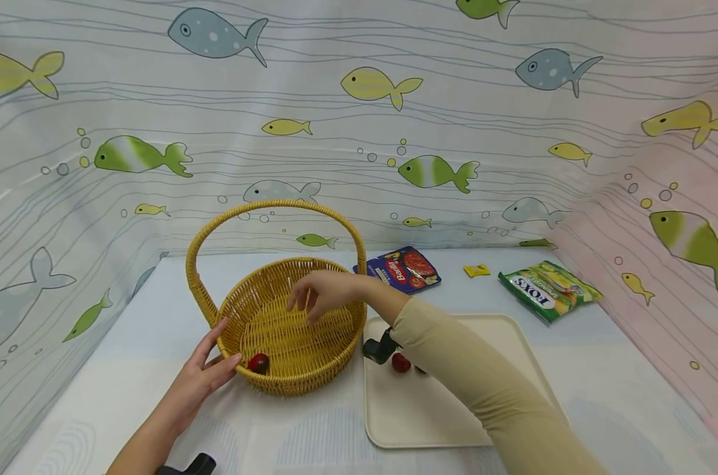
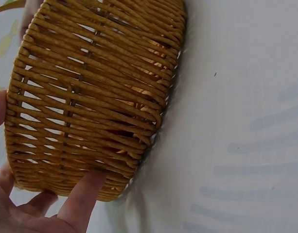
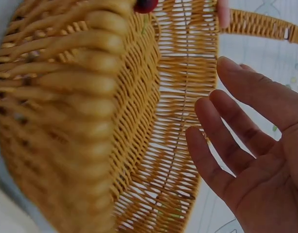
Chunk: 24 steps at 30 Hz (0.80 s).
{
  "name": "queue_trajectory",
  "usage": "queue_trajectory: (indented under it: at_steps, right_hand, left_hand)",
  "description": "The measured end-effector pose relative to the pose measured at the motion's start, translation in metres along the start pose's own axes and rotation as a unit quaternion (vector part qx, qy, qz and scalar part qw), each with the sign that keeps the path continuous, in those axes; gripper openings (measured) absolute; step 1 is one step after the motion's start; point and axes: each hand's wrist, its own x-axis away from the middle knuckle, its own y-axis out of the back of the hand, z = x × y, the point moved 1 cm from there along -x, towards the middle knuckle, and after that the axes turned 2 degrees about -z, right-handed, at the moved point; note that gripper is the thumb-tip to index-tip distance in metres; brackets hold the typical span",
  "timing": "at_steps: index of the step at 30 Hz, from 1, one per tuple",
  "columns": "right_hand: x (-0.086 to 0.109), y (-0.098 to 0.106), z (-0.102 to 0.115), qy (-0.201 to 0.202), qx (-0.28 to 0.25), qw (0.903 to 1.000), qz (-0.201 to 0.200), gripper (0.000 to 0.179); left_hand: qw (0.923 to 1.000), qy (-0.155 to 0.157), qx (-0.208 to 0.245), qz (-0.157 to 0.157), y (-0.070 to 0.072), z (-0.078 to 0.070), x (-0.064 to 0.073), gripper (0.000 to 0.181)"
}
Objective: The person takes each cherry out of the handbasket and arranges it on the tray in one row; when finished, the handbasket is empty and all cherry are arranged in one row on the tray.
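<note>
A round wicker basket [image 1: 299, 381] with a tall arched handle stands on the table. My left hand [image 1: 195, 386] grips its near left side, thumb at the rim and fingers against the woven wall [image 2: 90, 92]. Inside, close to that hand, lies a small round red-and-dark fruit [image 1: 258, 363]. My right hand [image 1: 329, 293] hangs over the basket's interior with nothing in it, its fingers [image 3: 214, 131] loosely bent and apart. Beneath the right forearm is a cream tray [image 1: 418, 422] with a red fruit [image 1: 401, 362] and a dark piece partly covered by the sleeve.
Behind the tray lie a blue Barilla pouch [image 1: 407, 270], a small yellow packet [image 1: 477, 270] and a green Fox's bag [image 1: 548, 290]. A fish-patterned curtain [image 1: 335, 152] encloses the table at the back and sides. The basket's handle [image 1: 275, 204] arches above the right hand.
</note>
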Motion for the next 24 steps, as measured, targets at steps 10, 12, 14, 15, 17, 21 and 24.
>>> queue_trajectory:
  at_steps: [10,12,14,15,17,21,24]
  right_hand:
    - [-0.034,-0.004,-0.006,-0.017,-0.039,0.9986,0.033,0.031]
    - [-0.039,-0.003,-0.007,-0.026,-0.036,0.9979,0.047,0.032]
    - [-0.043,-0.001,-0.005,-0.034,-0.030,0.9971,0.061,0.033]
    - [-0.045,-0.001,-0.004,-0.036,-0.025,0.9968,0.067,0.033]
    - [-0.049,0.000,0.001,-0.033,-0.013,0.9962,0.080,0.034]
    - [-0.060,-0.007,0.008,-0.009,0.013,0.9934,0.114,0.033]
    - [-0.068,-0.017,0.010,0.003,0.032,0.9875,0.154,0.034]
  left_hand:
    - [1.0000,0.003,-0.004,0.005,0.000,0.000,0.000,0.077]
    - [1.0000,0.000,-0.005,0.003,0.001,0.000,0.001,0.077]
    - [1.0000,0.000,-0.006,0.002,0.000,-0.001,0.001,0.077]
    - [1.0000,0.000,-0.006,0.002,0.000,-0.001,0.001,0.077]
    - [1.0000,-0.001,-0.005,0.002,0.000,-0.002,0.002,0.077]
    - [1.0000,-0.002,-0.001,0.001,-0.001,-0.002,0.002,0.078]
    - [1.0000,-0.007,0.003,0.002,-0.001,-0.002,0.002,0.077]
